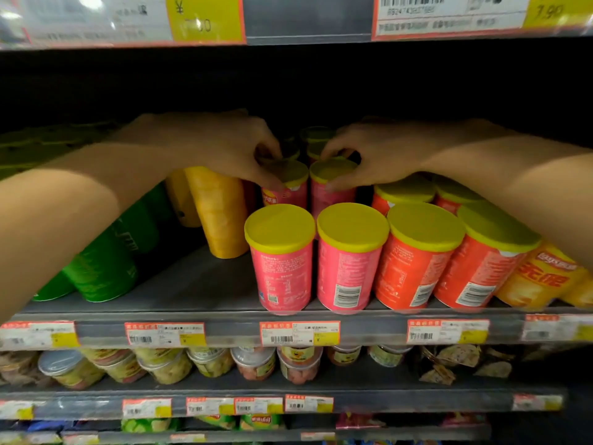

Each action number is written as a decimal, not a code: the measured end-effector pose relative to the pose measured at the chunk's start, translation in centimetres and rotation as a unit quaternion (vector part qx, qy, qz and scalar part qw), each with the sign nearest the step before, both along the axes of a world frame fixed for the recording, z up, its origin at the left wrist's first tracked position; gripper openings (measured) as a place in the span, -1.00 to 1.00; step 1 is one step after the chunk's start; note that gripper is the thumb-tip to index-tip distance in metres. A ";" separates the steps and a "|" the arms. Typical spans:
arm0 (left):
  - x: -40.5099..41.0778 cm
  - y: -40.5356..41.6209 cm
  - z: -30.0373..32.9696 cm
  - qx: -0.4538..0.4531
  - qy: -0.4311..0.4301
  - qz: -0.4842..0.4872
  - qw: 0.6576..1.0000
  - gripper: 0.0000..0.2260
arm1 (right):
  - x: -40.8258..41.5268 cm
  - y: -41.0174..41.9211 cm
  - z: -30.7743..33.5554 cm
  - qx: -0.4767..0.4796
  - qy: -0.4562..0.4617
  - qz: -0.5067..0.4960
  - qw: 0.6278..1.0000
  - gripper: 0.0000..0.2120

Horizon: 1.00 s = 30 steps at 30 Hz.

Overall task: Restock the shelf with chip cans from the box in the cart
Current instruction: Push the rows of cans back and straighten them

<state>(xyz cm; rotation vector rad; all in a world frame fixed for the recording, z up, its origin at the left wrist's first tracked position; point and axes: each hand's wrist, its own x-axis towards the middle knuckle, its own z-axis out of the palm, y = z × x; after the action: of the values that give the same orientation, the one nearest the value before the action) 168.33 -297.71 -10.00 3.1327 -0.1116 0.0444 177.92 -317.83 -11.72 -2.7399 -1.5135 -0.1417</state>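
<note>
Both my arms reach deep into the middle shelf point(199, 316). My left hand point(224, 149) grips the yellow lid of a pink chip can point(285, 191) in the second row. Beside it, my right hand point(369, 155) grips the lid of another pink chip can point(330, 194). In front of them stand two pink cans point(282, 261) point(349, 261) with yellow lids at the shelf edge. More pink cans show dimly behind my fingers.
Orange-red cans point(414, 261) and yellow cans point(542, 277) fill the right side. Green cans point(106, 258) and a yellow can point(218, 213) lean on the left, with bare shelf between. Price tags point(298, 334) line the edge. Lower shelves hold snack tubs point(256, 364).
</note>
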 end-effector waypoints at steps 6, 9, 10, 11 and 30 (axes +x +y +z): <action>0.7 0.5 0.5 0.014 0.012 0.000 1.000 -0.33 | 1.2 0.2 -0.3 0.014 0.022 0.031 0.999 -0.44; 1.0 1.0 0.2 0.011 0.019 -0.002 1.000 -0.31 | 1.5 0.2 -0.3 0.021 0.019 0.035 0.999 -0.44; 1.0 1.1 0.2 0.012 0.013 -0.010 1.000 -0.24 | 1.5 0.2 -0.4 0.023 0.018 0.036 0.999 -0.44; 1.0 1.3 0.2 0.011 0.011 -0.011 1.000 -0.19 | 1.5 0.2 -0.4 0.025 0.019 0.037 0.999 -0.44; 1.0 1.0 -1.4 -0.025 0.015 -0.035 0.999 -0.44 | -0.7 -0.7 0.3 0.015 0.041 0.015 0.999 -0.51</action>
<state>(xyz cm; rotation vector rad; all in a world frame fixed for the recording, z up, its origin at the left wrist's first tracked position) 169.33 -296.71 -11.42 3.0761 -0.2153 -0.0004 177.19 -318.48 -11.38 -2.6628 -1.5182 -0.0517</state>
